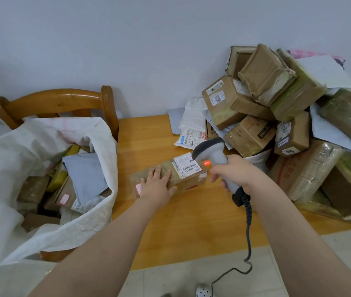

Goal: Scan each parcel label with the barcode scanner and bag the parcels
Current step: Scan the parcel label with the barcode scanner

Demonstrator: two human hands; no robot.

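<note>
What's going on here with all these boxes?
A person is mid-scan at a wooden table. The right grip holds the barcode scanner, its red light lit, aimed at the label on a brown parcel that the left grip rests flat on. More parcels are piled at the right; a white sack on the left already holds several.

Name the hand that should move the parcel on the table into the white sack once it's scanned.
Left. The left hand rests on the parcel, nearest the sack; the right hand grips the scanner.
</note>
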